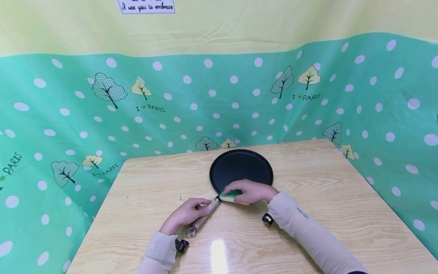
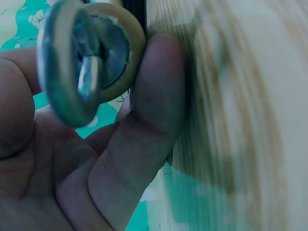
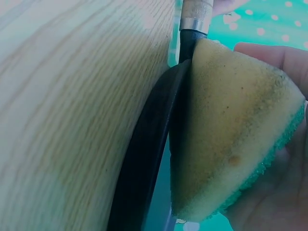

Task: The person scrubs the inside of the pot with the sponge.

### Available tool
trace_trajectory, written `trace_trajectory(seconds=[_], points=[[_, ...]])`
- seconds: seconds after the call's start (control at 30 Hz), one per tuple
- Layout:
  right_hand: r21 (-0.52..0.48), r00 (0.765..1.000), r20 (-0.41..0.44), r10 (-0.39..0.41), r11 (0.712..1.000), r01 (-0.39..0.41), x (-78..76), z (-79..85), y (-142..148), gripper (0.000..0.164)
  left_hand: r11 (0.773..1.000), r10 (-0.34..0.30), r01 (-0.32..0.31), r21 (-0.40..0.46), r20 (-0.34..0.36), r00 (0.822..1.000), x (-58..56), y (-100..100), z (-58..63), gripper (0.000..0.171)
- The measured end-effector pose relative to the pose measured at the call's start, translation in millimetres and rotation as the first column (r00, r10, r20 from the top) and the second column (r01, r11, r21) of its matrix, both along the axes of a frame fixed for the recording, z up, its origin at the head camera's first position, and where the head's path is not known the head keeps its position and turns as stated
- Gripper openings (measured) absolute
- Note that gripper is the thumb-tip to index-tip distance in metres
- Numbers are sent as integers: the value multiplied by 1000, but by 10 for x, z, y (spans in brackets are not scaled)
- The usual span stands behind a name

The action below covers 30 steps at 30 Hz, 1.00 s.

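Note:
A round black frying pan (image 1: 241,167) lies on the wooden table, its wooden handle (image 1: 204,217) pointing toward the near left. My left hand (image 1: 188,214) grips that handle between thumb and fingers; the left wrist view shows the metal ring (image 2: 67,62) at its end close by the thumb. In my right hand (image 1: 254,191) is a sponge (image 1: 230,195) with a green scouring side and a yellowish foam side. The right wrist view has the foam of the sponge (image 3: 226,130) against the pan's rim (image 3: 149,144), near where the handle joins.
The wooden table (image 1: 308,182) extends around the pan on all sides. Behind and beside it hangs a green and yellow cloth (image 1: 191,91) with white dots and printed trees. Black wrist cameras (image 1: 268,219) sit under both sleeves.

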State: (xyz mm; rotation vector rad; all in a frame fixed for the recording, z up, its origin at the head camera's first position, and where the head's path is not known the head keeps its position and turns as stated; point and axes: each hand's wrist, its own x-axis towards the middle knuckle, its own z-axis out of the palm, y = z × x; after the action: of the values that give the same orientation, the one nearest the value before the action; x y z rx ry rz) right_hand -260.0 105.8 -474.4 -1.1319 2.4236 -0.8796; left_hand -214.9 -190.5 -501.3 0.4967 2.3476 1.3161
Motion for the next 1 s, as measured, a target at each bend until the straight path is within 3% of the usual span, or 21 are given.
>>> trace_trajectory(seconds=[1.0], points=[[-30,1000,8,-21,999,22,-17,-15,-72,36,1000,-6,6,3,-6,1000,-12,-1,-8,40]])
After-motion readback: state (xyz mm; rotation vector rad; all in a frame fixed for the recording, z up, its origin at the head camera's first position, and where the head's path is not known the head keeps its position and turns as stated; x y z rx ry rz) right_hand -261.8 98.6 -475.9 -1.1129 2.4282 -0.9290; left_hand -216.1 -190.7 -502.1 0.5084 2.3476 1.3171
